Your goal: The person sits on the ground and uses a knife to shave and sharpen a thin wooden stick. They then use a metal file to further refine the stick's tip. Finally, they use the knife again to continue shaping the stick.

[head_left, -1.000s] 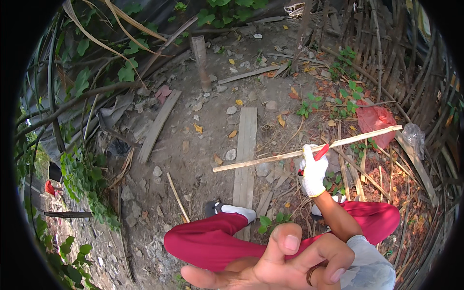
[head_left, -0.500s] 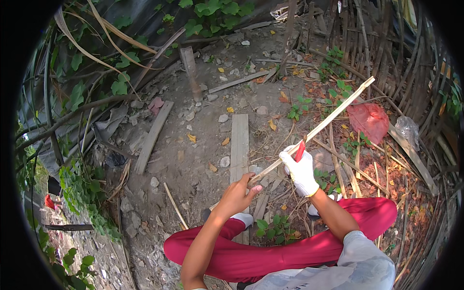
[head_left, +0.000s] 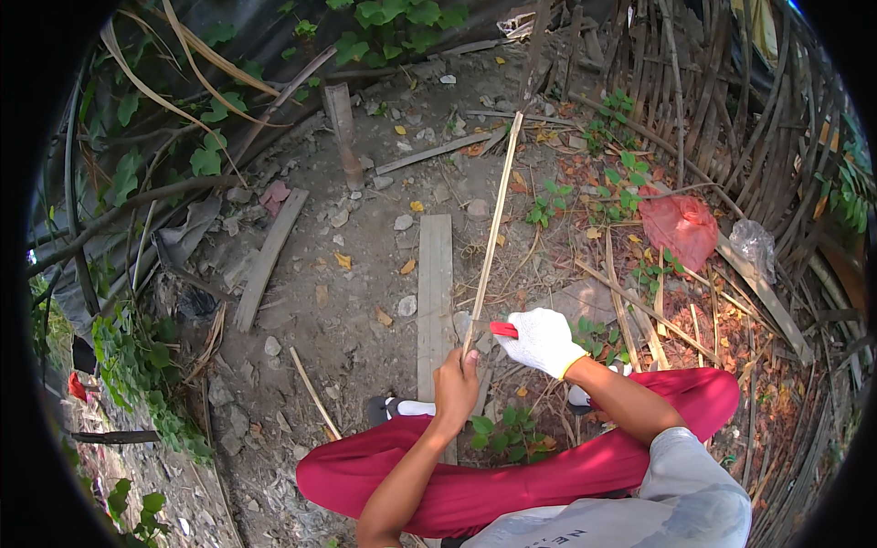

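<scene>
My bare left hand (head_left: 457,388) is closed around the lower end of a long pale bamboo strip (head_left: 493,219). The strip points away from me, tilted slightly right at its far end. My right hand (head_left: 544,342), in a white knitted glove with a yellow cuff edge, grips a red-handled knife (head_left: 503,330). The handle points left toward the strip, just above my left hand. The blade is hard to make out against the ground, so I cannot tell whether it touches the strip.
I sit with my legs in dark red trousers (head_left: 512,479) spread. A flat wooden board (head_left: 435,301) lies ahead, another plank (head_left: 270,260) to the left. A wooden stake (head_left: 343,137) stands farther off. A red plastic bag (head_left: 678,226) lies right, near a stick fence (head_left: 758,137).
The strip has swung from pointing far right to nearly straight ahead. My left hand has closed round its lower end. My right hand has come off the strip and moved lower left with the knife.
</scene>
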`<state>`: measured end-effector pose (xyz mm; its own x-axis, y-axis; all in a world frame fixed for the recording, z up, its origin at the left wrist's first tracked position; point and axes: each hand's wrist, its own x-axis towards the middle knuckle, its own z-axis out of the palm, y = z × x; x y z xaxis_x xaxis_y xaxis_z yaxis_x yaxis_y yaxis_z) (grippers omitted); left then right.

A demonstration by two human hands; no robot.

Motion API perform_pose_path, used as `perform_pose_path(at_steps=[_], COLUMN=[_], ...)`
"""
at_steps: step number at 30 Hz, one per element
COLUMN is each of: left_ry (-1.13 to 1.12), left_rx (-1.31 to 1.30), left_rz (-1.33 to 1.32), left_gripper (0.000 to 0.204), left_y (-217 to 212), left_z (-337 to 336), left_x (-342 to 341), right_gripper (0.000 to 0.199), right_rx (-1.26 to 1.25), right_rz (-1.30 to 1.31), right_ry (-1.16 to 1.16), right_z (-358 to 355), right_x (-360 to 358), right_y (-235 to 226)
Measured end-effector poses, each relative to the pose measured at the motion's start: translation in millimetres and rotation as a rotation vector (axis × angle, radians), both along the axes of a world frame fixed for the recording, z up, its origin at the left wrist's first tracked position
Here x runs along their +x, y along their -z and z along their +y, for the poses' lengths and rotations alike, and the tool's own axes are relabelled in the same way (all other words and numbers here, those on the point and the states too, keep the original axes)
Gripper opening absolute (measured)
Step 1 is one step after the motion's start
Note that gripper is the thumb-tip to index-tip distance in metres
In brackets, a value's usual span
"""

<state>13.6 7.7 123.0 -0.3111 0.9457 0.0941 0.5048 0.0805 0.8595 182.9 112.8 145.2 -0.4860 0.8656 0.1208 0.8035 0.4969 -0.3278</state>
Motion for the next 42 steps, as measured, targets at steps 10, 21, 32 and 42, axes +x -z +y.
perform_pose_path(at_steps=[10, 21, 32, 42], left_ry=[-0.023, -0.004, 0.062, 0.061], left_rx=[-0.002, -0.034, -0.155, -0.349], left_rz=[0.061, 0.124, 0.166, 0.181], left_gripper=[0.021, 0.021, 0.023, 0.02], left_y=[11, 30, -2, -60], left_z=[-4, -4, -37, -125], left_x=[7, 5, 3, -6], right_gripper=[0.029, 0.021, 0.025, 0.025], right_rx=[-0.197, -0.081, -0.134, -0.049], right_rz=[-0.133, -0.184, -0.198, -0.145], right_ry=[-0.006, 0.046, 0.17, 0.272], right_z=[-2, 24, 90, 126], right_x=[-28, -35, -20, 9], right_y=[-11, 40, 31, 60])
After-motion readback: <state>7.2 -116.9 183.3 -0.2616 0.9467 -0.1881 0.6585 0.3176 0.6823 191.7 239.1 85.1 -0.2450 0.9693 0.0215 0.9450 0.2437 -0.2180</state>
